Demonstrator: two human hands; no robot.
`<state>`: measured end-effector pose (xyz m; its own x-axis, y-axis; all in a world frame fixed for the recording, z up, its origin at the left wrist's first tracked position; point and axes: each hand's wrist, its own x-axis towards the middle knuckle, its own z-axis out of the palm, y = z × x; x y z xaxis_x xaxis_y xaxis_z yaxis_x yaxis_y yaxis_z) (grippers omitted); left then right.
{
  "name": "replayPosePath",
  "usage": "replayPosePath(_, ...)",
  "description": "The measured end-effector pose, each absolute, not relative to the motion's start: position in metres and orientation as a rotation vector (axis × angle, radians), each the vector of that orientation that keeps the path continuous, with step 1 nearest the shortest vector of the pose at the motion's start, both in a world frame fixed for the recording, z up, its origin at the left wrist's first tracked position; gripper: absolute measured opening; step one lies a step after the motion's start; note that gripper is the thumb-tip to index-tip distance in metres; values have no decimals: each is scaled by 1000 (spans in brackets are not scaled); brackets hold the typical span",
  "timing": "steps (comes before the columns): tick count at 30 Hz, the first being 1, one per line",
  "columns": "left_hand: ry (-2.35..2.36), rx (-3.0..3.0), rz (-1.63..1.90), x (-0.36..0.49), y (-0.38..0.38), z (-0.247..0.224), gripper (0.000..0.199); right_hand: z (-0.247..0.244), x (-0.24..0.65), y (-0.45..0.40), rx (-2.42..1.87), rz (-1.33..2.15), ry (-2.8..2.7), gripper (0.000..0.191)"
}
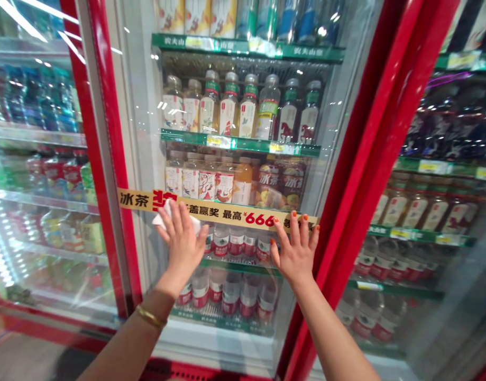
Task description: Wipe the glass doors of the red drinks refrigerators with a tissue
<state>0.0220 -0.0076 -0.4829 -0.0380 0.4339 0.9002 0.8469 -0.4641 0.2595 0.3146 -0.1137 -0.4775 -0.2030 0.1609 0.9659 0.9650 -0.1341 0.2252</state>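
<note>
My left hand (184, 241) lies with fingers stretched over a white tissue (192, 225), pressing it on the glass door (147, 159) of a drinks fridge. The tissue sits over part of a yellow promotional strip (211, 212) with black and red lettering. Further right, my right hand (296, 251) is spread flat on the same door, its fingertips over the strip's right end and nothing in it. Behind the glass stand rows of bottles (229, 108) on several shelves.
Red door frames (357, 174) run up both sides of this door. Another glass-doored fridge section with bottles (397, 206) is at the right. To the left stands a further cooler with drinks (58, 169). Green shelf edges (243, 142) carry price tags.
</note>
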Motion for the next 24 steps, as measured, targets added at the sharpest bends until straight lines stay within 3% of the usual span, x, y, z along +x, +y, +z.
replayPosePath(2,-1166,-1973,-1393,54,-17,-476,95,-477,315,-115,-1321,-1411,-1407,85)
replayPosePath(5,-873,-2104,-1118,79,-28,-517,94,-477,316,-116,-1309,-1404,-1421,82)
replayPosePath(9,-898,-2048,-1121,44,-27,-562,86,-481,316,-114,-1285,-1404,-1411,86)
replayPosePath(13,-1279,-1903,-1412,35,-21,-519,89,-483,315,-112,-1306,-1378,-1395,88)
replayPosePath(16,-1268,-1988,-1398,71,-27,-505,91,-483,315,-112,-1330,-1364,-1394,88)
replayPosePath(22,-847,-2250,-1029,64,-34,-589,64,-483,315,-113,-1321,-1366,-1400,85)
replayPosePath(24,-940,-2177,-1116,35,-26,-590,71,-484,315,-113,-1333,-1351,-1407,85)
